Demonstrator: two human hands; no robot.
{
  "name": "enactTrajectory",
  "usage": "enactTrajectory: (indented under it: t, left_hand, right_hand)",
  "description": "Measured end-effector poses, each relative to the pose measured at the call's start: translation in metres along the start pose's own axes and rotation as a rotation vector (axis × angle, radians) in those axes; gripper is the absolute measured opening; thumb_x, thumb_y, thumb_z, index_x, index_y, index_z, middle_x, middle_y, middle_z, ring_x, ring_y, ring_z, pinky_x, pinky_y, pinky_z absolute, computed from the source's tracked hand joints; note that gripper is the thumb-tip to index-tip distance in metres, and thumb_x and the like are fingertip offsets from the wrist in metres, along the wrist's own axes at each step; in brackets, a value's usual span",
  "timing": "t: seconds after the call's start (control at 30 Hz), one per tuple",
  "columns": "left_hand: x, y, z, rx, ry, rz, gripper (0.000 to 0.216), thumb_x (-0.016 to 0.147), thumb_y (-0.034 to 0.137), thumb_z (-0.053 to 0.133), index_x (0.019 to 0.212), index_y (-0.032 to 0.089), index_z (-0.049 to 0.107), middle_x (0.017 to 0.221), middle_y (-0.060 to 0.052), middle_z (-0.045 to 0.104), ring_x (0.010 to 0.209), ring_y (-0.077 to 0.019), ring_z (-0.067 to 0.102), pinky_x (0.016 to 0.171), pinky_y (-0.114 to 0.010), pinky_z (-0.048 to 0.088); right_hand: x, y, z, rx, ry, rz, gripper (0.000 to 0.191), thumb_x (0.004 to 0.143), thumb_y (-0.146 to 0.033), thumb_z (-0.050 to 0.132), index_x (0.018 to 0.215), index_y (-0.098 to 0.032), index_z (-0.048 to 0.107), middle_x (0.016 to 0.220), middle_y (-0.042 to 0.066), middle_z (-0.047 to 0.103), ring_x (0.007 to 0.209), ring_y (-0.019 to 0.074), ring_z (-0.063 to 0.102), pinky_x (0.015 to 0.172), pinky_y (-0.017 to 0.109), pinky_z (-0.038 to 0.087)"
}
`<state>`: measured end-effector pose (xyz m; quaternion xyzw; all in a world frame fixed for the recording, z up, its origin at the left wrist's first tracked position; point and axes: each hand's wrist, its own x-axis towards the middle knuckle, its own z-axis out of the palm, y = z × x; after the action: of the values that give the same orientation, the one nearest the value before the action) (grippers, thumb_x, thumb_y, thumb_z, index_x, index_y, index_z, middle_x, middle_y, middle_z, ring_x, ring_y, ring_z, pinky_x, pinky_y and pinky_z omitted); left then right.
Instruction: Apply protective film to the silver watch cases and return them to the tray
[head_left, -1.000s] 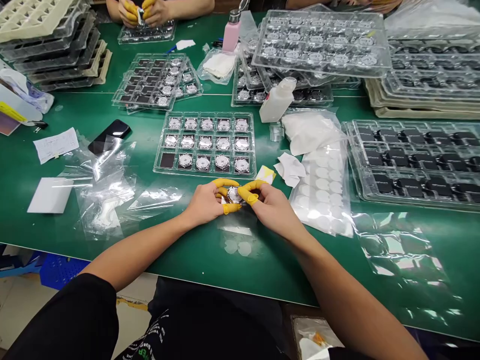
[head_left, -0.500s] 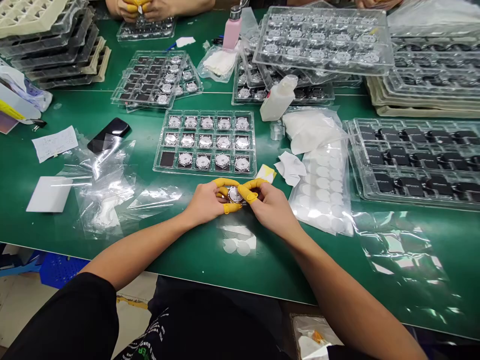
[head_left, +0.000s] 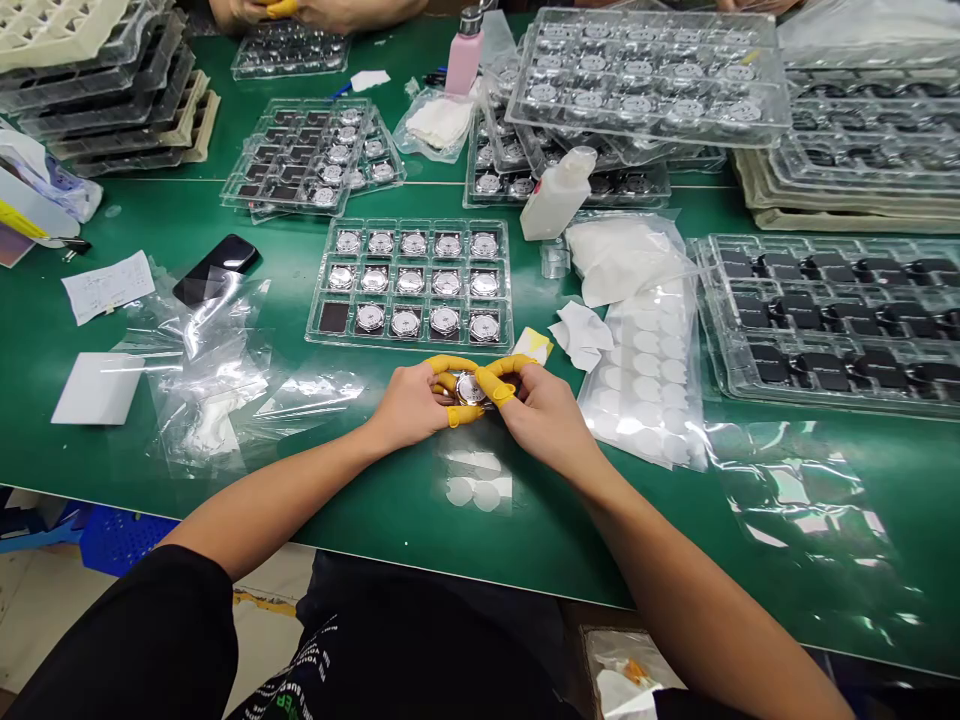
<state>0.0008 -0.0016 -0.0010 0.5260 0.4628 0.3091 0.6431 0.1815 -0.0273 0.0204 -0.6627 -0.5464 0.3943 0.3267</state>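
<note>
Left hand (head_left: 412, 406): grip was pinched round a watch (head_left: 469, 391)
Right hand (head_left: 551, 415): grip was closed on it too
Change: basically nada, same piece stayed in hand

- Black shirt (head_left: 420, 640), 7 o'clock: curved white lettering (head_left: 311, 660), partly lost in folds; "YOUR" seems to be one word. Larger green letters (head_left: 287, 704) below look like "EP", cut by a crease.
- Paper slip (head_left: 109, 288), between 9 and 10 o'clock: faint writing, illegible.
- Black pieces (head_left: 821, 321) in the tray at 3 o'clock: small pale lettering, unreadable.
- White bottle (head_left: 559, 195), 1 o'clock: red mark, nothing legible.
- Watch (head_left: 468, 390), centre: dial markings too small to read.
</note>
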Motion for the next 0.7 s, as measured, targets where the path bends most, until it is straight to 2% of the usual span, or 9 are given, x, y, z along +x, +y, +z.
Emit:
enactTrajectory:
  t: [0.1,0.17,0.23,0.33,0.4,0.47,0.57,0.7]
  left_hand:
    - [-0.001,0.003,0.001,0.006,0.015,-0.009,0.059,0.061,0.016,0.091,0.116,0.016,0.073,0.085,-0.002,0.074,0.073,-0.0111,0.070,0.079,-0.028,0.062]
    - [-0.002,0.004,0.001,0.009,0.013,-0.018,0.058,0.061,0.016,0.091,0.116,0.016,0.074,0.084,-0.003,0.074,0.071,-0.0103,0.069,0.076,-0.028,0.062]
    - [-0.002,0.003,0.001,0.005,0.004,-0.022,0.057,0.062,0.016,0.091,0.116,0.017,0.074,0.085,-0.003,0.074,0.070,-0.0100,0.068,0.075,-0.027,0.062]
    - [-0.001,0.002,0.000,0.007,0.002,-0.012,0.058,0.062,0.017,0.090,0.118,0.017,0.073,0.087,-0.003,0.075,0.072,-0.0104,0.069,0.076,-0.027,0.061]
    - [-0.001,0.001,-0.001,0.035,0.004,0.016,0.059,0.061,0.018,0.090,0.118,0.017,0.073,0.087,-0.003,0.074,0.072,-0.0103,0.069,0.075,-0.026,0.060]
    - [-0.001,0.000,-0.001,0.052,0.001,0.039,0.061,0.059,0.018,0.090,0.117,0.017,0.073,0.086,-0.002,0.075,0.072,-0.0102,0.068,0.073,-0.024,0.059]
    - [-0.002,-0.001,0.000,0.035,-0.008,0.047,0.061,0.059,0.017,0.090,0.117,0.016,0.073,0.085,-0.003,0.076,0.070,-0.0104,0.068,0.069,-0.022,0.059]
    - [-0.004,-0.001,0.001,0.054,0.001,0.074,0.058,0.062,0.019,0.088,0.118,0.016,0.074,0.085,-0.004,0.076,0.071,-0.0116,0.068,0.070,-0.024,0.060]
  right_hand:
    - [0.007,0.003,-0.012,0.195,0.118,0.001,0.052,0.089,-0.074,0.054,0.101,-0.024,0.063,0.100,0.007,0.073,0.077,0.0175,0.062,0.067,0.032,0.048]
    - [0.012,0.003,-0.021,0.336,0.171,0.012,0.061,0.085,-0.083,0.052,0.100,-0.024,0.060,0.095,0.007,0.071,0.066,0.0147,0.057,0.053,0.028,0.042]
    - [0.016,0.003,-0.026,0.425,0.117,0.058,0.067,0.076,-0.089,0.058,0.095,-0.024,0.061,0.089,0.006,0.069,0.058,0.0128,0.054,0.043,0.026,0.035]
    - [0.016,0.001,-0.024,0.448,-0.113,0.173,0.074,0.066,-0.092,0.066,0.084,-0.020,0.064,0.077,0.007,0.068,0.051,0.0112,0.054,0.038,0.024,0.034]
    - [0.014,0.000,-0.018,0.402,-0.256,0.229,0.072,0.063,-0.088,0.073,0.079,-0.018,0.064,0.066,0.005,0.066,0.045,0.0093,0.051,0.039,0.023,0.037]
    - [0.011,0.000,-0.010,0.385,-0.327,0.245,0.065,0.057,-0.073,0.088,0.080,-0.017,0.066,0.059,0.002,0.064,0.042,0.0082,0.050,0.040,0.022,0.039]
    - [0.009,0.001,0.000,0.474,-0.298,0.230,0.059,0.043,-0.047,0.101,0.081,-0.017,0.068,0.057,-0.001,0.063,0.045,0.0098,0.052,0.038,0.021,0.039]
    - [0.006,0.003,0.010,0.562,-0.177,0.215,0.045,0.045,-0.042,0.098,0.069,-0.016,0.069,0.052,0.001,0.062,0.042,0.0111,0.051,0.035,0.022,0.039]
